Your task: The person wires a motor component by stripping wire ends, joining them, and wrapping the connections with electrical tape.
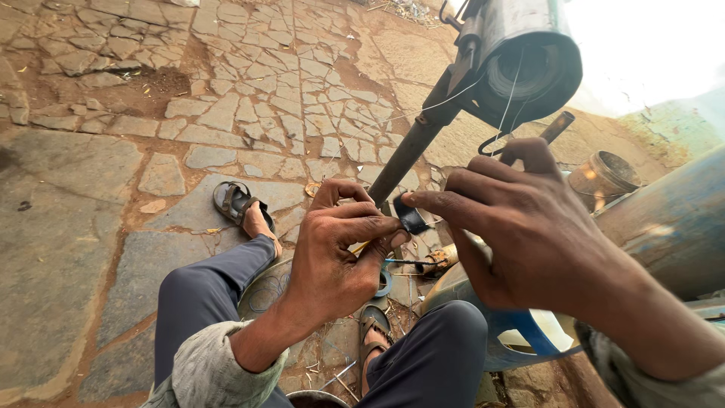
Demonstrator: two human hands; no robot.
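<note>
both hands pinch a small black piece above the knees, over a stone-paved floor [91,174].
left hand [332,257] fingers clenched on the near edge of the small black piece [412,218]; right hand [521,227] fingers grasp its far edge. the piece looks light, thin and flexible, likely best held by its edges. a dark metal rod [408,155] rises behind toward a cylinder [521,64].

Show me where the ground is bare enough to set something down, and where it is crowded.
Bare stone paving lies outside the bent knee and beyond the sandal. It is crowded between the legs and under the left hand and right hand, which pinch a small black piece beside the metal rod.
</note>
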